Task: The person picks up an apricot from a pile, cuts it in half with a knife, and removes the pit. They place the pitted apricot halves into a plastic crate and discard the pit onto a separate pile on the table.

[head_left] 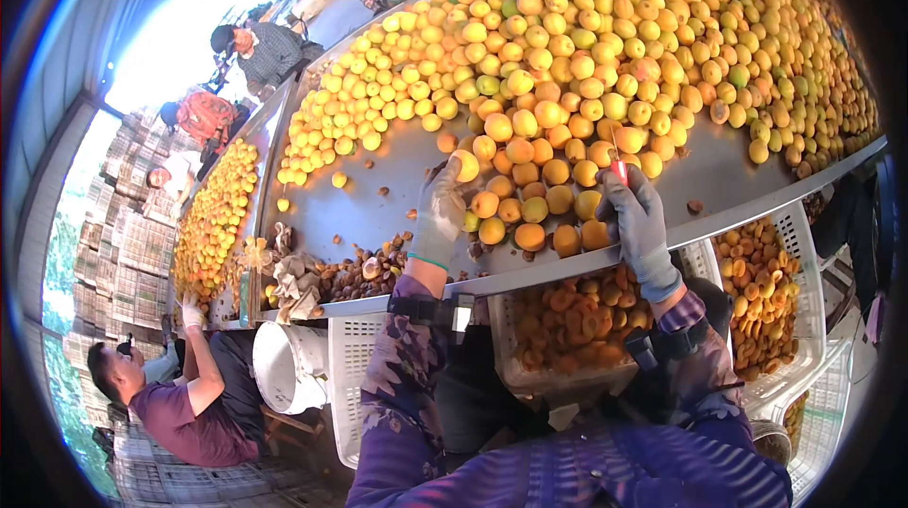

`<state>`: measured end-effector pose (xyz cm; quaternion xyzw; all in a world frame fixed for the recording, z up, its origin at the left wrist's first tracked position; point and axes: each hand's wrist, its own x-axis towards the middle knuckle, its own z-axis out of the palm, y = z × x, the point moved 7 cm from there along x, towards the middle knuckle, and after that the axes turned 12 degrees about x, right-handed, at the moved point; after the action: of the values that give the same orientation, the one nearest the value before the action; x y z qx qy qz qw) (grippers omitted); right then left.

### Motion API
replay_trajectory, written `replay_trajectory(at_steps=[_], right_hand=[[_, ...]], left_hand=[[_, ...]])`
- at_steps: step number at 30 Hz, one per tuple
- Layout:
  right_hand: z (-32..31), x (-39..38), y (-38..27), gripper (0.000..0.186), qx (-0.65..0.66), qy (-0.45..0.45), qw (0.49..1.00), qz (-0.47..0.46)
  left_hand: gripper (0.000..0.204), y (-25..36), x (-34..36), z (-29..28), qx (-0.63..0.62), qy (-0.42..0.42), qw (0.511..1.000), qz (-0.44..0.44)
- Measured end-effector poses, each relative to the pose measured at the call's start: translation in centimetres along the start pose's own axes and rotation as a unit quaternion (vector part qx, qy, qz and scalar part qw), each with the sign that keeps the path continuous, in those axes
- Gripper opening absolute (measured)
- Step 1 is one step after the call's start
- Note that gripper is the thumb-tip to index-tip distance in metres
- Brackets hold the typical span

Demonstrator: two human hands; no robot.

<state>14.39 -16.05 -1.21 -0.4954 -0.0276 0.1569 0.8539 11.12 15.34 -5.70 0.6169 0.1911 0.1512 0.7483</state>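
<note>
My left hand [438, 215], in a grey work glove, is closed on a yellow-orange apricot [464, 166] at the near side of the heap. A small knife [619, 170] with a red handle is gripped in my right hand [638, 224], also gloved, its thin blade pointing up and away. Between the two hands lie several loose whole apricots [535, 209] on the metal table [369, 188]. Under the table's near edge, a crate of halved apricots [577, 319] sits in front of me.
The large apricot heap [586, 44] covers the far table. Pits [364, 271] and a crumpled cloth [295, 286] lie at the near left. A white bucket [291, 366] stands below, and another crate of halves [757, 290] at right. Co-workers, including a seated person [194, 399], are at left.
</note>
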Motion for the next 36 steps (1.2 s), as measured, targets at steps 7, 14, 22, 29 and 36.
replay_trajectory(at_steps=[7, 14, 22, 29, 36], right_hand=[[2.0, -1.0, 0.2, 0.035, -0.036, -0.088, 0.995, 0.042], [8.5, -2.0, 1.4, 0.037, -0.042, -0.263, 0.964, 0.023], [11.4, -2.1, 2.6, 0.042, -0.074, -0.328, 0.94, 0.051], [10.4, -2.0, 3.8, 0.044, -0.071, -0.33, 0.937, 0.092], [10.0, -1.9, 4.4, 0.053, -0.049, -0.339, 0.937, 0.074]], left_hand=[[0.026, 0.9, -3.4, 1.1, -0.225, 0.01, 0.974, -0.015], [0.035, 2.4, -5.9, 3.6, -0.311, -0.117, 0.942, 0.041], [0.044, 3.8, -7.6, 5.1, -0.233, -0.119, 0.96, 0.1], [0.049, 5.5, -8.7, 6.4, -0.177, -0.1, 0.968, 0.145], [0.049, 5.6, -8.8, 6.6, -0.131, -0.085, 0.973, 0.168]])
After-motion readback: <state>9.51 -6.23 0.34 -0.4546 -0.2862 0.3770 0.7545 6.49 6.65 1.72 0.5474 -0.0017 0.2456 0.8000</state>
